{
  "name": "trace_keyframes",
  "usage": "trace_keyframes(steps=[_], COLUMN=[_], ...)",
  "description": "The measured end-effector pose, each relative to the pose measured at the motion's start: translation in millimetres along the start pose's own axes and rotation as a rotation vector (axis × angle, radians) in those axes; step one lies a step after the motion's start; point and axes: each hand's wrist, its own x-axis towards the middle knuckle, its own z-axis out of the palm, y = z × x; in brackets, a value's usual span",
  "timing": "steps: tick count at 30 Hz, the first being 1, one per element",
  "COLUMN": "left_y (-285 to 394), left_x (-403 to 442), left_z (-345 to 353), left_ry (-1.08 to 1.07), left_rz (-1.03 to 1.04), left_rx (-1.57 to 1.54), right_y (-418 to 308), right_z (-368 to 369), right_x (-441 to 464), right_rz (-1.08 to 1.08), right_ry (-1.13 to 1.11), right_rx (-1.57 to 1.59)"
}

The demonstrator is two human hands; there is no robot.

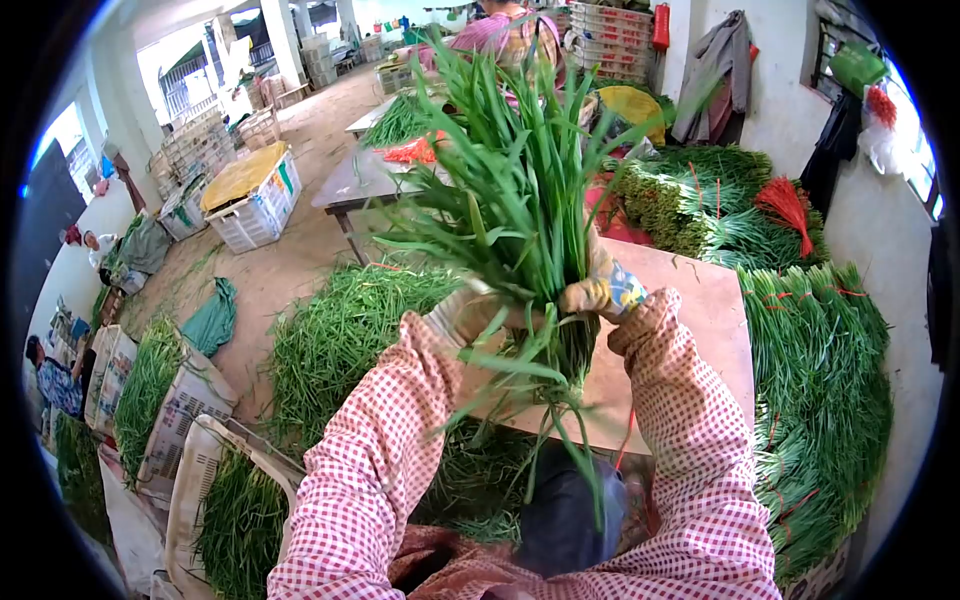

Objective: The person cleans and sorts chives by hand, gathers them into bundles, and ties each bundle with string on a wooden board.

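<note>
Both hands hold a large bunch of long green leaves (pixel 530 200) upright in front of me, above a light brown board (pixel 690 330). My left hand (pixel 475 312), in a pale glove, is wrapped round the lower left of the bunch; leaves cover part of its fingers. Gripping the right side is my right hand (pixel 603 288), in a patterned glove, with its thumb across the stems. The stem ends point down, and a few loose leaves hang below them. Checked sleeves cover both my arms.
Tied green bundles (pixel 820 400) are stacked at the right, with red ties (pixel 787 212) on another stack behind. A loose green heap (pixel 340 340) lies left of the board. Crates (pixel 250 200) stand farther back. Another person (pixel 500 30) is beyond the metal table (pixel 350 180); others sit at far left.
</note>
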Motion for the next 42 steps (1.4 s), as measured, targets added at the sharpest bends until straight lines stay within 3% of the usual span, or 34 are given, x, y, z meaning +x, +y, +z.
trace_keyframes(steps=[3, 4, 5, 9, 13, 15, 17, 19, 21, 22, 24, 26, 28, 29, 30, 31, 33, 34, 35, 37, 39, 42], left_y=[-39.7, -19.8, 2.2, 31.1, 11.6, 6.1, 0.7, -14.9, 8.3, 20.2, 91.5, 148.7, 151.0, 164.8, 171.2, 172.4, 134.4, 108.9, 87.2, 58.6, 36.5, 16.2], left_x=[22.8, 29.9, 28.5, 20.4, 11.7, 7.6, 5.3, -17.8, -48.2, -63.5, -117.6, -159.7, -206.6, -218.0, -231.9, -244.7, -257.7, -256.3, -256.2, -263.5, -279.8, -311.6], left_z=[-71.8, -21.7, 21.2, 85.0, 60.5, 60.2, 60.4, 48.4, 58.6, 64.0, 138.5, 189.5, 136.2, 140.5, 147.3, 153.8, 144.2, 151.0, 148.8, 136.3, 128.0, 120.2], left_ry=[-0.073, -0.244, -0.171, 0.144, 0.24, 0.311, 0.448, 0.362, 0.446, 0.472, 0.327, 0.281, 0.457, 0.649, 0.714, 0.771, 0.645, 0.631, 0.59, 0.507, 0.448, 0.378], left_rz=[0.134, 0.288, 0.301, 0.196, -0.014, -0.176, -0.414, 0.261, 0.115, 0.034, -0.353, -0.518, -0.256, -0.247, -0.236, -0.214, -0.275, -0.305, -0.298, -0.232, -0.221, -0.25], left_rx=[-0.068, 0.0, 0.071, 0.184, -0.071, -0.339, -0.827, 0.281, 0.798, 1.046, 1.555, 1.686, 1.404, 1.338, 1.023, 0.709, 0.146, 0.052, -0.026, -0.164, -0.254, -0.313], right_y=[-49.4, -63.3, -77.2, -93.1, -75.4, -56.9, -60.3, -43.8, -52.4, 5.4, -32.1, -77.3, -103.2, -104.2, -104.5, -103.8, -88.2, -78.1, -80.7, -143.9, -100.5, -65.3], right_z=[24.8, 32.6, 36.2, 42.1, 38.1, 54.1, 51.9, 67.7, 92.7, 95.3, 116.3, 128.8, 142.2, 148.0, 154.1, 161.9, 190.6, 206.8, 218.9, 234.6, 269.8, 281.0], right_x=[15.3, 19.5, 21.5, 19.3, -4.2, -5.5, -7.0, -7.2, -13.0, -4.2, -8.1, -7.9, -4.9, -3.2, 0.3, 0.5, 4.6, 4.5, -4.4, -50.7, -98.0, -161.0], right_rz=[-0.25, -0.327, -0.264, -0.066, 0.103, -0.147, 0.341, 0.163, -0.056, -0.199, -0.179, -0.095, -0.008, 0.007, 0.013, -0.013, -0.208, -0.354, -0.5, -0.825, -1.023, -1.059], right_ry=[-0.049, -0.052, -0.022, 0.059, -0.203, -0.22, -0.22, -0.274, -0.298, -0.135, -0.096, -0.072, -0.076, -0.142, -0.206, -0.245, -0.31, -0.35, -0.389, -0.42, -0.454, -0.566], right_rx=[0.061, 0.082, 0.051, -0.031, -0.124, 0.152, 0.059, 0.061, 0.021, -0.513, -0.46, -0.299, -0.067, 0.223, 0.514, 0.597, 0.48, 0.363, 0.155, -0.594, -0.477, -0.317])
